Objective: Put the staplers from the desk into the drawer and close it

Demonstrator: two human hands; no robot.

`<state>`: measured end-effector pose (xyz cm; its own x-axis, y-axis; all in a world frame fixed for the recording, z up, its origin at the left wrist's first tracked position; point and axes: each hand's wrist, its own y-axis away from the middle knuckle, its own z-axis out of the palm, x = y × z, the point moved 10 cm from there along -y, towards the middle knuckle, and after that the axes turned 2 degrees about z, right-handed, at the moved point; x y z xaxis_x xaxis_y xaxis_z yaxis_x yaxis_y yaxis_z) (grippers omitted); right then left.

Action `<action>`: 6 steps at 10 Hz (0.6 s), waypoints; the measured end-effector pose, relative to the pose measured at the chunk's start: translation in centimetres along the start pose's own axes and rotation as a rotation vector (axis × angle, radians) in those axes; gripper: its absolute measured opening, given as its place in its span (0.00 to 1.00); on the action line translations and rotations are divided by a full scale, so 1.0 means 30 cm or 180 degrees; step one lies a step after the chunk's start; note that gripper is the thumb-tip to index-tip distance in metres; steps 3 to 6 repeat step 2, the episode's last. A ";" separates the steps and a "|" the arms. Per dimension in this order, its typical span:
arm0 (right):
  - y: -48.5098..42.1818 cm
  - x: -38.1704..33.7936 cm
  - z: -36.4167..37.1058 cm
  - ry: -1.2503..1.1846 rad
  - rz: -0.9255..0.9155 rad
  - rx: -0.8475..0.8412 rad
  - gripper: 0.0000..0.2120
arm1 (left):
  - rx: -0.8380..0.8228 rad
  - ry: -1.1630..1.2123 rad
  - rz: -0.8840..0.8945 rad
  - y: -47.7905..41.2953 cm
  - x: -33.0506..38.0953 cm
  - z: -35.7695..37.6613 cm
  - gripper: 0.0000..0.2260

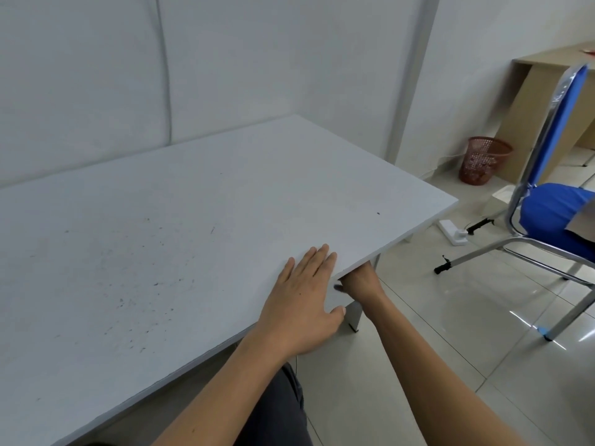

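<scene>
Head camera view: a person's left hand (pixel 306 294) lies flat and open, palm down, on the white desk (pixel 161 246) at its near right corner, fingers spread and thumb hooked over the near edge. Just beside it, the right hand (pixel 359 283) reaches beneath the desk's right edge, its fingers hidden under the top, so whether it grips anything cannot be told. Both forearms are bare. No stapler shows on the desk, and the drawer is out of sight under the top. Beyond the corner stand a blue chair (pixel 553 207), a red mesh wastebasket (pixel 483 160) and a white power strip (pixel 452 233) on the tiled floor (pixel 450 317). No writing is legible.
</scene>
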<state>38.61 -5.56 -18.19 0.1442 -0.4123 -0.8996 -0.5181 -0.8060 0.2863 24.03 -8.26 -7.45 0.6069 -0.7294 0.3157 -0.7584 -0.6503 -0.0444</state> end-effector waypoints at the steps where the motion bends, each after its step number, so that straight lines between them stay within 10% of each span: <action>1: 0.104 -0.028 0.015 0.0285 0.0147 -0.0434 0.21 | 0.0004 0.0090 0.0015 0.029 -0.013 -0.019 0.34; 6: 0.185 -0.037 -0.013 0.1005 0.0240 -0.0748 0.28 | -0.0055 0.0286 -0.0033 0.080 -0.054 -0.037 0.33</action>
